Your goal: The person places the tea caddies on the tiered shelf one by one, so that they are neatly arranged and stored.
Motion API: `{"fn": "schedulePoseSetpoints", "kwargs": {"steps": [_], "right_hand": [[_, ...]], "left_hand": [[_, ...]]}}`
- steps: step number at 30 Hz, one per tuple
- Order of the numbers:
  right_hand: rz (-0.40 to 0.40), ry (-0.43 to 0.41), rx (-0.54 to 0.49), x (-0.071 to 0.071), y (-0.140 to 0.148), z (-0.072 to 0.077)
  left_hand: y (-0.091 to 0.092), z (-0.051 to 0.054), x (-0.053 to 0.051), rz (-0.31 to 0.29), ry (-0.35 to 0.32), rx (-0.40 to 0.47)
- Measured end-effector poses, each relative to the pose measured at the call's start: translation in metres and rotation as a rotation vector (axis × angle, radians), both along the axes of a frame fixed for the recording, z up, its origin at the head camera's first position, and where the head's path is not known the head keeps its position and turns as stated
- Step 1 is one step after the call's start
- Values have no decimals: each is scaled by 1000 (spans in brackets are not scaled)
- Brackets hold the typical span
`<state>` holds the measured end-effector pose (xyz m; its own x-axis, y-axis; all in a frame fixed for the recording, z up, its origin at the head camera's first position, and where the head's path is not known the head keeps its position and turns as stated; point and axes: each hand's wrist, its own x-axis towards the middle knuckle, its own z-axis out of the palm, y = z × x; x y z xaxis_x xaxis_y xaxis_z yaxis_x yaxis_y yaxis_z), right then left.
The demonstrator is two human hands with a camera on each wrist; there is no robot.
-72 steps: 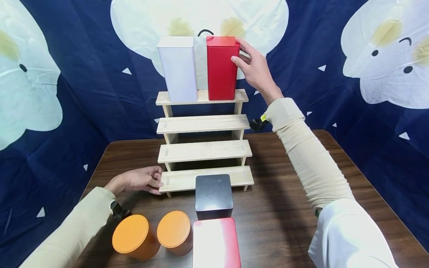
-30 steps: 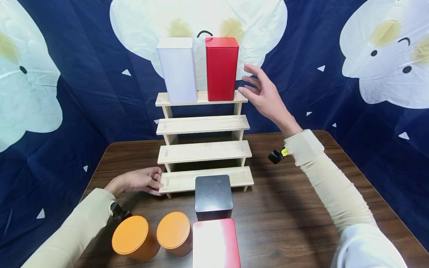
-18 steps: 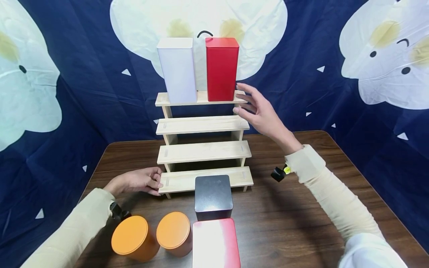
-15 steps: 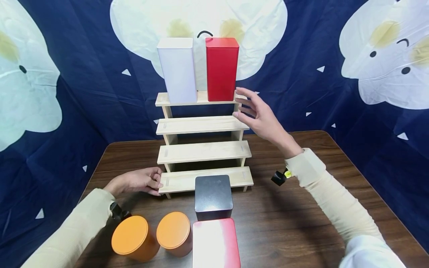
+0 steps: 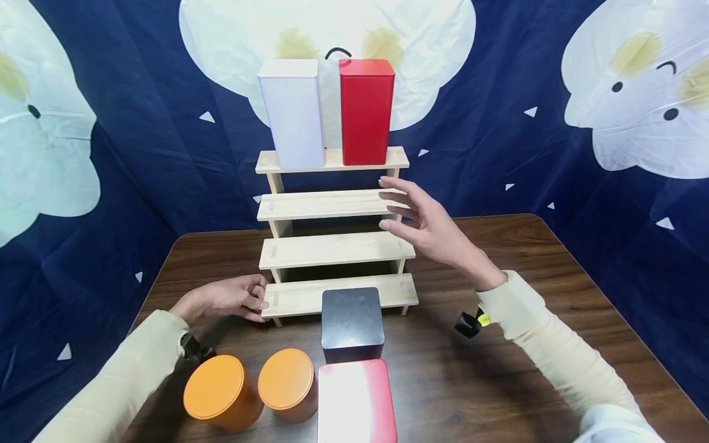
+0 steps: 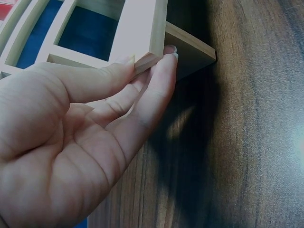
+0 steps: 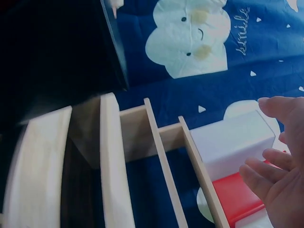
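My left hand pinches the left end of the lowest step of a wooden four-step rack; the left wrist view shows thumb above and fingers below the board. My right hand hangs in the air before the rack's right side, fingers loosely bent and holding nothing. On the top step stand a tall white box and, to its right, a tall red box. The right wrist view shows the white box and the red box beyond the right hand.
A black box stands before the lowest step, partly covering it in view. Nearer are a red-lidded box and two orange round cans, one right of the other, on the wooden table. A blue cloth hangs behind.
My right hand has let go of the tall red box and moved down, from beside the top step to the middle steps. The left hand keeps its place, and both tall boxes stand as before.
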<state>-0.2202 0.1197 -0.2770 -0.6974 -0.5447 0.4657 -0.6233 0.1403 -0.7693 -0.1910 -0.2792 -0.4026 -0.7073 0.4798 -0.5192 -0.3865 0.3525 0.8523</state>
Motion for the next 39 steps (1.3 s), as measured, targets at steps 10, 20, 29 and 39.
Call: {"fn": "schedulePoseSetpoints", "kwargs": {"steps": [10,20,29,39], "right_hand": [[68,-1,23,19,0,-21],[96,-44,114,38,1,-43],[150,-67,129,57,-4,-64],[120,-39,220,72,1,-75]], "left_hand": [[-1,-1,0,2,-5,4],[-1,-1,0,3,-2,6],[0,-1,0,2,-2,16],[-1,-2,-1,1,-4,20]]}}
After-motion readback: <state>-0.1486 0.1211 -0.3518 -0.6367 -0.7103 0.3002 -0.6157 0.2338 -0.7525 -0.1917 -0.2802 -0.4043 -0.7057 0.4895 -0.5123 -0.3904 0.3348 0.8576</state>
